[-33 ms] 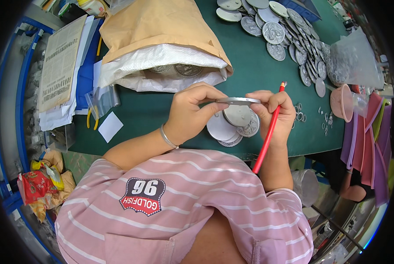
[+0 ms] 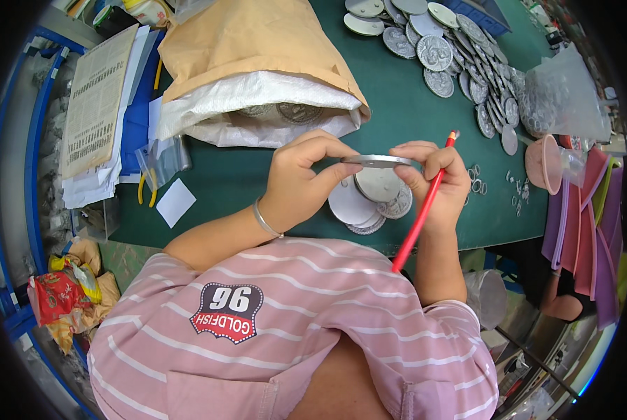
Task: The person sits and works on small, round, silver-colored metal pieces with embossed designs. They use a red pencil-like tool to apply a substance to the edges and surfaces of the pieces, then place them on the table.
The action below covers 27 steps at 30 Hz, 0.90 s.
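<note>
silver disc [image 2: 378,161] | edge-on, near level, held up | red pencil [image 2: 422,210] | slanted, right of disc

The dark-green flat tabletop [image 2: 229,183] carries 1 tan paper sack [image 2: 250,38] with white woven lining, 1 heap of round silver metal medallions [image 2: 436,53], 1 smaller pile of round silver metal discs [image 2: 348,203], and 1 white four-sided paper slip [image 2: 176,203].

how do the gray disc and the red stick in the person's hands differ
The gray disc is flat and seen nearly edge-on, while the red stick is long and thin. The disc lies nearly level across the view; the stick slants, its upper end farther right. The left hand and right hand hold the disc between them; only the right holds the stick. Both are off the green table.
</note>
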### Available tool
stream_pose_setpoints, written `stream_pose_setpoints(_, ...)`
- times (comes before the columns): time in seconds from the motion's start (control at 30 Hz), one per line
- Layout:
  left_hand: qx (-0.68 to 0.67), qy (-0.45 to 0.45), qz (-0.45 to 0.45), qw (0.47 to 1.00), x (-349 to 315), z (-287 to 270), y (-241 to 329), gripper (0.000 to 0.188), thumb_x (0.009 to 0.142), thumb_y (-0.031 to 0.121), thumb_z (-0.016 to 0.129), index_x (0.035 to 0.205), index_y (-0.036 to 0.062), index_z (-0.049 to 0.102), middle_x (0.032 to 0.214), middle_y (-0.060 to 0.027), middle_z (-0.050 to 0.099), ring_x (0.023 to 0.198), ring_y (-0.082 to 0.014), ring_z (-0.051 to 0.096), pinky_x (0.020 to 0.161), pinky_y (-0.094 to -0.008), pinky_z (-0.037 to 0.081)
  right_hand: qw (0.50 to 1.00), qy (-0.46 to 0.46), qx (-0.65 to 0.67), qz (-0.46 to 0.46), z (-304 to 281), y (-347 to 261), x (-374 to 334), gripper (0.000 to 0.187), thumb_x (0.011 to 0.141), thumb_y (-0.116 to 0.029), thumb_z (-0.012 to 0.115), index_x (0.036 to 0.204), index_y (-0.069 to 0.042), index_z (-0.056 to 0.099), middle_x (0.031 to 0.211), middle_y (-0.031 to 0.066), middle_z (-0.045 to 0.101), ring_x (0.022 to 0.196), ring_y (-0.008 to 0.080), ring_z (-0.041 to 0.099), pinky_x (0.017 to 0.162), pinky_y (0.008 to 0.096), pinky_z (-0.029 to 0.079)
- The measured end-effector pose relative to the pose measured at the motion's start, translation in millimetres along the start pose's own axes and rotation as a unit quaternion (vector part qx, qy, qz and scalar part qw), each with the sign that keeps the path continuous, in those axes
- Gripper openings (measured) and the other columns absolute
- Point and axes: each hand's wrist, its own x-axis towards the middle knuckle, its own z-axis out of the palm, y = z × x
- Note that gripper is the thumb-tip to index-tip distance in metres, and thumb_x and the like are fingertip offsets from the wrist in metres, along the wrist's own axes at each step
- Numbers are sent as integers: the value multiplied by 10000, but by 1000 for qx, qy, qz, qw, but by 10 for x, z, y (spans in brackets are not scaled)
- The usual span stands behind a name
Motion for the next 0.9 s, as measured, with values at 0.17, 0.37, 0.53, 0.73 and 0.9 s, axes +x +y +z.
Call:
stream_pose_setpoints(0.17,119,15,120,985,39,-3,144,139,697,-28,689,826,2,647,782,-92,590,680,-188,566,606,-276,451,991,-79,-57,-93,125,-29,11,382,638,74,738,665,-71,385,858,171,668,768,229,632,684,321,494)
stream_pose_setpoints(0.37,76,30,56,995,74,41,208,197,686,-8,718,870,-6,646,879,-82,628,834,-175,606,735,-278,496,997,-32,17,-66,171,-8,-29,368,659,102,716,668,-71,391,806,177,662,774,230,632,675,315,499)
stream_pose_setpoints(0.53,-1,-13,45,999,33,28,60,249,673,-43,709,910,-6,639,940,-100,628,833,-180,612,716,-269,514,996,-10,86,-33,129,0,-42,366,664,119,704,685,-70,392,811,198,656,787,239,633,696,319,502)
stream_pose_setpoints(0.73,103,4,164,981,47,-12,88,280,662,-110,665,918,-7,620,901,-121,635,799,-221,631,699,-284,516,996,-53,38,-62,99,-52,9,213,778,0,664,755,-39,455,865,201,648,849,243,626,785,354,477)
stream_pose_setpoints(0.9,80,42,195,977,52,-14,15,294,671,-166,637,925,-30,578,910,-141,625,936,-273,637,776,-316,517,991,115,52,-53,140,-216,-47,441,944,-342,395,1043,70,519,849,161,612,740,198,587,720,322,453)
